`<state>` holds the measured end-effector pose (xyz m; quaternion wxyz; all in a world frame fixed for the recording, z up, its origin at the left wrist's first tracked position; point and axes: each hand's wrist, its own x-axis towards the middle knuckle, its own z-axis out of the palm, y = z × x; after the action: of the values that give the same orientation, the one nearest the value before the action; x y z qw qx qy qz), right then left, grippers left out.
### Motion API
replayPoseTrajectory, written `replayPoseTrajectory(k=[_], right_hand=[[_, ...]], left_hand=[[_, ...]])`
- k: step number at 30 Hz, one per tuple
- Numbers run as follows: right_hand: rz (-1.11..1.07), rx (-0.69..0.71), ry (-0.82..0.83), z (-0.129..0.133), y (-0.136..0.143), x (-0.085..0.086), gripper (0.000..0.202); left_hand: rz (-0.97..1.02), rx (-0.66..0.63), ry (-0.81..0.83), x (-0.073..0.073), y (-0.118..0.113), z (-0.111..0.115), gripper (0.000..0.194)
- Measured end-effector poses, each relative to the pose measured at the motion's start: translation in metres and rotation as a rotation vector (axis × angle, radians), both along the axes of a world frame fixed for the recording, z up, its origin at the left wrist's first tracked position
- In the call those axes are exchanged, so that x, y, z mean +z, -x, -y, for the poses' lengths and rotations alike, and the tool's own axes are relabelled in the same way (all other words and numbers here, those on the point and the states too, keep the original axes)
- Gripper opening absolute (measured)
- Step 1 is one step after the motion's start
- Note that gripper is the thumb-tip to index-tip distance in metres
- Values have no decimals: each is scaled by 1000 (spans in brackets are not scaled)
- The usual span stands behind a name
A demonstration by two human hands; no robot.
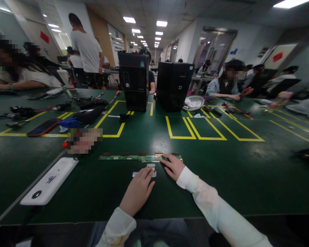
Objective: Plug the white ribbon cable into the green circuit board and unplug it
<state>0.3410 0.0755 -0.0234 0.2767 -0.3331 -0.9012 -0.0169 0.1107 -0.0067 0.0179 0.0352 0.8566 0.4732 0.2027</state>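
A long, narrow green circuit board [128, 158] lies crosswise on the table, with brownish tabs along its far edge. My right hand [173, 166] rests at the board's right part, its fingers stretched out and touching it. Just in front of the board are small white pieces [151, 165], flat and label-like. My left hand [139, 188] lies palm down over some of them, fingers extended and close together. Its fingers partly cover those pieces, so how many there are cannot be told. Neither hand has anything visibly gripped.
A white power strip [50, 180] lies at left, beside a pixelated patch. Beyond are a red-edged phone [44, 127], a blue item [70, 122] and dark cables. Two black computer towers [134, 82] stand at the table's far side, near a white basket [194, 102]. Several people sit around.
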Motion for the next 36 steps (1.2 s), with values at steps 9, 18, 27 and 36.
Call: replayPoseTrajectory(k=[9,18,27,36], right_hand=[[9,-60,56,6,3,4,40],[54,-90,70,6,3,8,39],[57,-83,76,6,4,8,39],[45,-65,78,7,3,12,40]], left_hand=[[-36,19,-47,-3,-18,-1,38],[8,12,-12,-5,-23,-1,41],[11,12,-26,-6,-24,-3,41],[-25,-38,-7,-6,-19,-8,43]])
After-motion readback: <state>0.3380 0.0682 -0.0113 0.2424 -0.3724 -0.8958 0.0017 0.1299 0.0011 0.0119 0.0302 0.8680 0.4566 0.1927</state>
